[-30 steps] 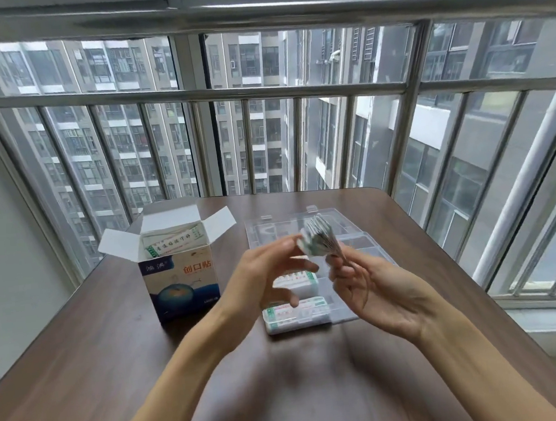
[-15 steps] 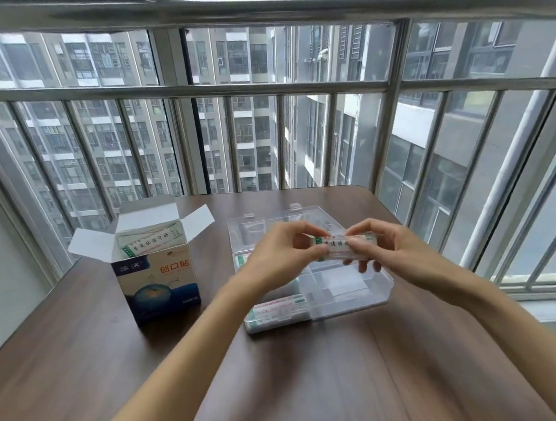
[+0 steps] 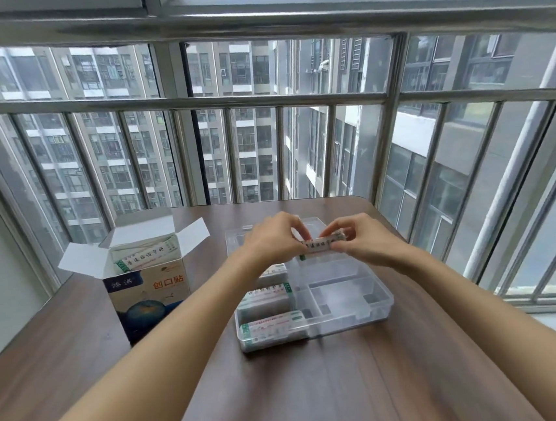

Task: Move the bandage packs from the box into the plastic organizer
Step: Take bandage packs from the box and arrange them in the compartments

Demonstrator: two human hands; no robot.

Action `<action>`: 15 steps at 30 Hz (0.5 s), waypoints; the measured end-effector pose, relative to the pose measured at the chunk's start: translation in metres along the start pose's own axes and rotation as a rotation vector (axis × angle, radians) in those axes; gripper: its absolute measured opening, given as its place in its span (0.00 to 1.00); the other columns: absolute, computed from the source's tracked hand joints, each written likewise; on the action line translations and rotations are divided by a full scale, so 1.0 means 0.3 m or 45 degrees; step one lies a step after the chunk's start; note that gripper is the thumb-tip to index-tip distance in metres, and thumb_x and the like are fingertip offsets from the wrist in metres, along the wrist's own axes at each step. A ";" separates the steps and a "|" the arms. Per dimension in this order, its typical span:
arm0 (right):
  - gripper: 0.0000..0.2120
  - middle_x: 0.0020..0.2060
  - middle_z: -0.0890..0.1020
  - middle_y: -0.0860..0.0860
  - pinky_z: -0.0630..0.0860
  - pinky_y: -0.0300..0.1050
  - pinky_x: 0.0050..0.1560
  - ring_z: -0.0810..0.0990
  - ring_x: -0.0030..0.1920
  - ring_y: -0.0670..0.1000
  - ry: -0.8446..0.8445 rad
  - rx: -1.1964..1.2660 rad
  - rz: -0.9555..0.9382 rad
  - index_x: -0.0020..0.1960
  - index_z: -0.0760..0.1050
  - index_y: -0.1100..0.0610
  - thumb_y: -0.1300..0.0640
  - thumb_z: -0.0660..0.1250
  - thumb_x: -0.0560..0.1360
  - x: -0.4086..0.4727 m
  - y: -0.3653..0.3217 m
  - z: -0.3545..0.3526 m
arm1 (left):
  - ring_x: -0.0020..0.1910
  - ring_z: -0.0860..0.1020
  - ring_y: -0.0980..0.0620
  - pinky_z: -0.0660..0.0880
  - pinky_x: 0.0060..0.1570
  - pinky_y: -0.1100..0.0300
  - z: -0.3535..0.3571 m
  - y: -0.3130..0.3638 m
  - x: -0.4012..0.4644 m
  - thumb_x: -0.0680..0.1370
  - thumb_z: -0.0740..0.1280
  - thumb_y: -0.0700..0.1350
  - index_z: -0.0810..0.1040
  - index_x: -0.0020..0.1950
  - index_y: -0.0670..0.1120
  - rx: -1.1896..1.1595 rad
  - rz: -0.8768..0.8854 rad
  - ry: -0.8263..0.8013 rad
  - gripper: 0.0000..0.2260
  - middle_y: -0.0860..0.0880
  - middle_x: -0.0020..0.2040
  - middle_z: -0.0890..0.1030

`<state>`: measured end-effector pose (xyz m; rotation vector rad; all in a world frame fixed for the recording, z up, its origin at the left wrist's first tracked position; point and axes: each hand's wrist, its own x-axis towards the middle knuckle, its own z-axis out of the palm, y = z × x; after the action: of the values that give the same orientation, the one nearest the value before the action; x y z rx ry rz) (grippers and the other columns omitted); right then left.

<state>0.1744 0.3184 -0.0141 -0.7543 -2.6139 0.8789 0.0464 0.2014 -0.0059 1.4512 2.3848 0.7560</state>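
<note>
Above the far half of the clear plastic organizer (image 3: pixel 347 309), both hands meet on one bandage pack (image 3: pixel 322 244), a slim white paper stack with green edging and printed characters. From the head view, the left hand (image 3: pixel 273 241) pinches its left end between thumb and fingertips, and the right hand (image 3: pixel 361 241) pinches the right end the same way, so the pack hangs level over the organizer's rear compartments, not yet set down. The organizer is a shallow rectangular tray with thin transparent walls and dividers; its left column holds three more bandage packs (image 3: pixel 269 308), lying flat one behind another, the nearest against the front wall. Its right compartments look bare. Left of it, well apart, stands the cardboard box (image 3: pixel 148 290), blue and white with orange characters and a round fruit picture, its white flaps splayed open and further packs (image 3: pixel 145 257) showing inside. Everything rests on a dark wood-grain table (image 3: pixel 287 396) with a rounded far corner. Beyond it run steel window bars (image 3: pixel 390 152).
</note>
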 end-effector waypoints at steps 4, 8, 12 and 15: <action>0.08 0.49 0.84 0.49 0.71 0.52 0.62 0.80 0.52 0.50 -0.151 -0.172 0.123 0.43 0.79 0.42 0.55 0.69 0.72 0.025 0.003 0.003 | 0.49 0.80 0.51 0.78 0.51 0.53 0.003 0.007 0.011 0.75 0.70 0.48 0.83 0.51 0.53 0.238 0.033 -0.064 0.06 0.52 0.51 0.83; 0.11 0.54 0.82 0.47 0.62 0.48 0.59 0.76 0.58 0.50 -0.222 -0.495 0.147 0.52 0.81 0.42 0.54 0.65 0.74 0.050 -0.028 0.002 | 0.49 0.80 0.52 0.75 0.43 0.59 0.007 0.007 0.027 0.75 0.70 0.47 0.83 0.52 0.54 0.389 0.070 -0.092 0.07 0.52 0.52 0.83; 0.13 0.55 0.81 0.47 0.60 0.48 0.56 0.74 0.58 0.52 -0.375 -0.722 0.196 0.56 0.80 0.45 0.56 0.62 0.75 0.078 -0.070 -0.006 | 0.48 0.79 0.50 0.71 0.41 0.60 0.001 0.022 0.028 0.78 0.64 0.46 0.82 0.57 0.54 0.606 0.150 -0.197 0.11 0.52 0.54 0.83; 0.13 0.53 0.81 0.50 0.61 0.48 0.55 0.76 0.57 0.52 -0.415 -0.828 0.238 0.57 0.79 0.52 0.57 0.64 0.73 0.110 -0.081 0.002 | 0.48 0.78 0.49 0.74 0.46 0.57 -0.002 0.013 0.035 0.79 0.59 0.47 0.78 0.61 0.56 0.642 0.145 -0.343 0.13 0.52 0.56 0.82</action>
<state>0.1376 0.3200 0.0040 -1.0998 -3.2017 0.1712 0.0439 0.2119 -0.0027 1.7490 2.3906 -0.0423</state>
